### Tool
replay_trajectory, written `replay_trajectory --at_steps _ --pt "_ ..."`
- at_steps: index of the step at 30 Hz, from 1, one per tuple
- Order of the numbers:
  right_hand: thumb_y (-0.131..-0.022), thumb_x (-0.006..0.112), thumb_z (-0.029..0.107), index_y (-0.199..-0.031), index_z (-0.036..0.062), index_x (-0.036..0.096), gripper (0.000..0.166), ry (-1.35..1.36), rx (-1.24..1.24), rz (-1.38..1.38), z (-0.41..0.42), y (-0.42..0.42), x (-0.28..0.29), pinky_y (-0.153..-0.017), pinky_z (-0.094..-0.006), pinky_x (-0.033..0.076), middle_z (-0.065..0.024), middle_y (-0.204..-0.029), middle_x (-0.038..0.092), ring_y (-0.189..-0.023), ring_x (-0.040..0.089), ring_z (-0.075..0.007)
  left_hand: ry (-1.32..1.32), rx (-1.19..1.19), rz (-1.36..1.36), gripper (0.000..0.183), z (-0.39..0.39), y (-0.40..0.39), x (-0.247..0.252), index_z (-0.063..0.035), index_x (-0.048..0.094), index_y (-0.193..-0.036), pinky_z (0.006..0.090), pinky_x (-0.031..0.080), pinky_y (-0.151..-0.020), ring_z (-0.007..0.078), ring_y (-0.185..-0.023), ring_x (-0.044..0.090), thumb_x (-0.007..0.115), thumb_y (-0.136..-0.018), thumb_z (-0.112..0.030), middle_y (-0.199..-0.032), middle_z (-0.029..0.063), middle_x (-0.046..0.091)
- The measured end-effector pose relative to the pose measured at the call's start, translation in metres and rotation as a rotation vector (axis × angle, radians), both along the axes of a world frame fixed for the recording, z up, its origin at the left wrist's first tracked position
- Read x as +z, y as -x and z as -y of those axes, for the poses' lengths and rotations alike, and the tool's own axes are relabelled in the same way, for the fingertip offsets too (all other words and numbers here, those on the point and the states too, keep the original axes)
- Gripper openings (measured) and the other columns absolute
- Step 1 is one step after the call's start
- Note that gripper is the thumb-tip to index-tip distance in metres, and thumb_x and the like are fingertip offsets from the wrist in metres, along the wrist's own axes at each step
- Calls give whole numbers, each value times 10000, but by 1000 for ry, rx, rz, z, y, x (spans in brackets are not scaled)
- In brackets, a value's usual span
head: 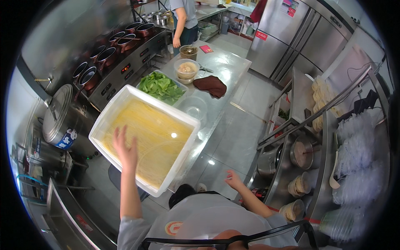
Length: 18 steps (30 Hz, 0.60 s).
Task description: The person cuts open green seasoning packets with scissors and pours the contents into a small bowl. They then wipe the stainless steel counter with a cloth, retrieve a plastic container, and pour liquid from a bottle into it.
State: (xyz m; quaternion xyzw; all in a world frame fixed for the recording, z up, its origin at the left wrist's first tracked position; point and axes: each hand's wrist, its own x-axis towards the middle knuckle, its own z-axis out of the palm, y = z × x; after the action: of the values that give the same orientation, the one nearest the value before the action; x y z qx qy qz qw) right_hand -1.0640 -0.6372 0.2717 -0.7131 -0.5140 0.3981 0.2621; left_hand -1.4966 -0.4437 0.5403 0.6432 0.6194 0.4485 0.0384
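Observation:
A large white plastic tub [190, 122] of thin yellow noodles [150, 134] in liquid sits on the near end of the steel table [231, 62]. My left hand [125, 148] is over the tub's left part, fingers spread, with nothing held; whether it touches the surface is unclear. My right hand [232, 179] hangs free right of the table, fingers loosely bent and apart, holding nothing. Behind the tub are a container of green leaves [161, 87], a clear round plastic bowl [193, 109], stacked bowls of pale food [186, 69] and a dark brown cloth [211, 86].
Several pots stand on the cooker [125, 67] at the left, near a lidded stockpot [57, 115]. A co-worker [184, 22] stands beyond the table. A steel shelf rack [325, 150] with bowls, a ladle and plastic-wrapped stacks lines my right. Steel refrigerators [287, 37] stand behind.

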Motion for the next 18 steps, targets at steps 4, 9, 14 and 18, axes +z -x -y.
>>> replay_trajectory --at_steps 4,9,14,18 --pt "-824 694 130 -1104 33 576 319 121 -184 -155 12 -42 -5 -606 -296 515 -71 -901 623 -738 626 -156 -2 -393 -129 536 -88 -128 25 -110 545 -1301 485 289 -1090 419 -1310 345 721 -795 -132 -1402 244 389" --pt "-845 679 138 -1050 17 612 247 217 -238 -289 -8 -66 15 -659 -288 516 -78 -898 650 -759 629 -150 359 -669 -378 655 -212 -260 -36 -126 478 -1365 514 223 -1112 450 -1342 287 697 -802 -381 -1433 312 324" --pt "-838 678 148 -1069 8 622 276 142 -26 -194 -84 -114 42 -746 -324 525 -116 -939 675 -818 652 -212 875 -554 -622 869 -319 -346 -107 -153 285 -1480 541 182 -1131 473 -1408 156 700 -784 -466 -1516 301 184" --pt "-834 663 184 -1092 31 621 303 213 44 132 -158 -158 84 -820 -411 515 -174 -1038 653 -926 640 -341 878 -406 -459 1054 -369 -392 -127 -186 143 -1525 588 187 -1114 466 -1425 85 735 -725 -533 -1568 217 90"
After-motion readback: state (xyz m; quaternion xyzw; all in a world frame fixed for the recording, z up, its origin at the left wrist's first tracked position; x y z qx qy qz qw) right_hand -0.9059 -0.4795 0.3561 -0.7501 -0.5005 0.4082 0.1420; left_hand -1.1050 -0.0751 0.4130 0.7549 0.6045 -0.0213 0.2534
